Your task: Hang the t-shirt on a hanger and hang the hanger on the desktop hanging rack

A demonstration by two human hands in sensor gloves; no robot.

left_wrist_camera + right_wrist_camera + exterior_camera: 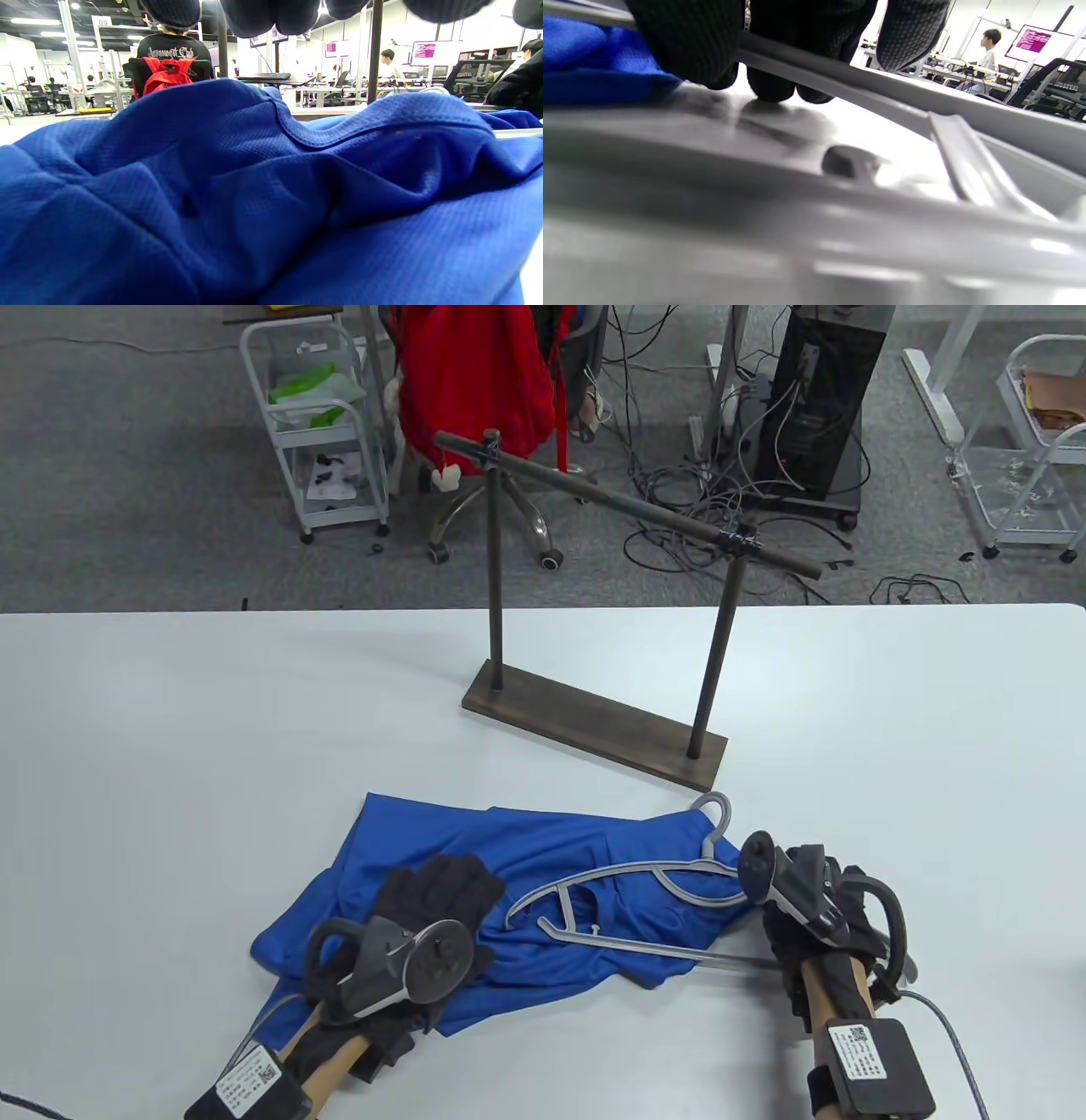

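Near the tabletop's front edge, our flat left hand pins the blue t-shirt while right-hand fingers grip the grey hanger, which we judge must next enter the neckline.

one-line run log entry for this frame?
left hand: flat on t-shirt | right hand: grips hanger end | hanger: on shirt | rack: empty
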